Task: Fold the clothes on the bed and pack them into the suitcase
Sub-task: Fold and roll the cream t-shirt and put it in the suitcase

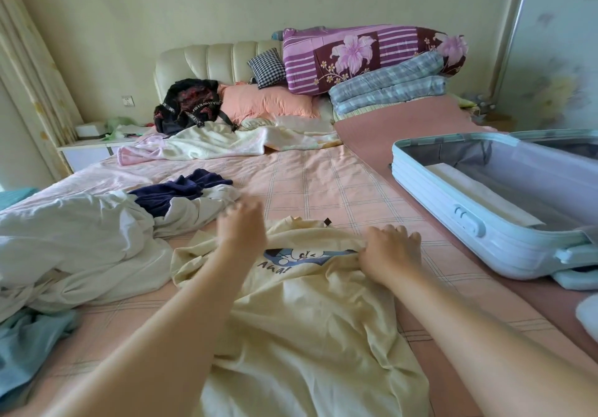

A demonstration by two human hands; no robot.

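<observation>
**A:** Where is the yellow shirt (310, 313)?

**B:** On the bed (323, 183), just beside the open suitcase (430, 196). It lies on the latch side, print up and rumpled all over.

**A:** And the hands?

**B:** The right hand (391, 251), the one nearer the suitcase, has its fingers curled over a raised ridge of cloth at the shirt's top and grips it. The left hand (241, 228) is at the top edge farther from the suitcase, with its fingers stretched out and loose. It is blurred, so I can't say whether it touches the cloth.

**A:** So what is the step?

**B:** I'd judge it is spreading the shirt flat before the first fold. To do that well, each hand should take one shoulder. They should pull apart evenly until the print lies smooth, then sweep the creases down toward the hem.

**A:** Any traps?

**B:** The white pile (81, 238) and the navy garment (181, 190) sit on the shirt's side away from the suitcase, and the pile is close to that sleeve. The sleeve should be drawn out clear of them so nothing gets folded in. The folded width should fit inside the suitcase shell.
</observation>
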